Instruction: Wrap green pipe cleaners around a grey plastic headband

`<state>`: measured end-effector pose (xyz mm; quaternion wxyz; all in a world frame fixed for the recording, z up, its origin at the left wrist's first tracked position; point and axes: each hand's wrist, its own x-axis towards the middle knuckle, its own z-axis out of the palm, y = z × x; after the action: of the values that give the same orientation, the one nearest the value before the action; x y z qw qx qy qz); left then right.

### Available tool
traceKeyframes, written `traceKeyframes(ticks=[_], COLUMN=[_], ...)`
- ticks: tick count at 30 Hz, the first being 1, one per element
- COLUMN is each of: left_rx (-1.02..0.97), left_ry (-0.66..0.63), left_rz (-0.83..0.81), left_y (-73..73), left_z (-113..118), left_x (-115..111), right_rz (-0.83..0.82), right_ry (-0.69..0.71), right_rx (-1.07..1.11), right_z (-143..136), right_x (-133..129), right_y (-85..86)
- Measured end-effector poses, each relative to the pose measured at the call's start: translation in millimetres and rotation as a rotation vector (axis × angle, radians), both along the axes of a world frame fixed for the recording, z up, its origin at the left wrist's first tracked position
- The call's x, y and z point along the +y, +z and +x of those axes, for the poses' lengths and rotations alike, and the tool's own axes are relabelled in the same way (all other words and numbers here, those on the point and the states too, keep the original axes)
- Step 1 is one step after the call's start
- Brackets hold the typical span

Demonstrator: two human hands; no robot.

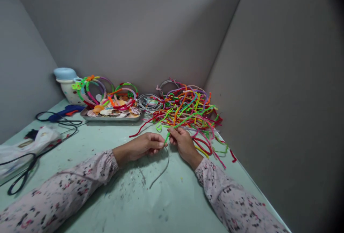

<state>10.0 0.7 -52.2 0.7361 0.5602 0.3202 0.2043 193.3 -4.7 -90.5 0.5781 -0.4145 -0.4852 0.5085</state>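
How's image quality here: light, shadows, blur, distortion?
Head view: right wall darker than left wall; head view: soft shadow beside left sleeve on table; head view: dark vignetting in right corners; head view: bag soft, left hand, right hand and green stem readable; head view: sleeves probably stretched by wide-angle lens.

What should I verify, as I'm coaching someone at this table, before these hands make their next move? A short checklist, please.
1. Left hand gripping: ok, it pinches the near end of the green pipe cleaner.
2. Right hand gripping: ok, it holds the same piece farther along.
3. Far end free of the pile: cannot tell, the two overlap in this view.
4. Wire joined to the green pipe cleaner: cannot tell, the left fingers hide that spot.
5. Tray apart from the hands: ok.
6. Cord apart from the hands: ok.
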Motion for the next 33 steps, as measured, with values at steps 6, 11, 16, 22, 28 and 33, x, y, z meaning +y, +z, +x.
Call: traceKeyframes(ticks=[6, 11, 16, 22, 28, 33], left_rx=[-0.034, -0.062, -0.101, -0.135, -0.204, -0.182], left_ry=[0.102, 0.123, 0.055, 0.077, 0.081, 0.071], left_rz=[-0.054, -0.089, -0.127, -0.187, -0.219, -0.212], left_y=[-6.4, -8.2, -6.3, -3.5, -8.3, -8.8], left_z=[1.9, 1.8, 1.2, 2.9, 1.7, 1.5], left_x=[-0.2, 1.4, 0.2, -3.5, -0.6, 0.5], right_rz=[-0.043, -0.043, -0.030, -0.045, -0.033, -0.025], right_ry=[0.126, 0.097, 0.112, 0.140, 0.043, 0.013], right_rx=[0.013, -0.047, -0.029, 0.003, 0.021, 0.036], right_z=[5.1, 3.7, 1.6, 3.3, 4.0, 5.1], right_x=[2.2, -0.7, -1.0, 0.6, 3.2, 4.1], right_y=[0.7, 0.6, -0.6, 0.2, 0.7, -0.3])
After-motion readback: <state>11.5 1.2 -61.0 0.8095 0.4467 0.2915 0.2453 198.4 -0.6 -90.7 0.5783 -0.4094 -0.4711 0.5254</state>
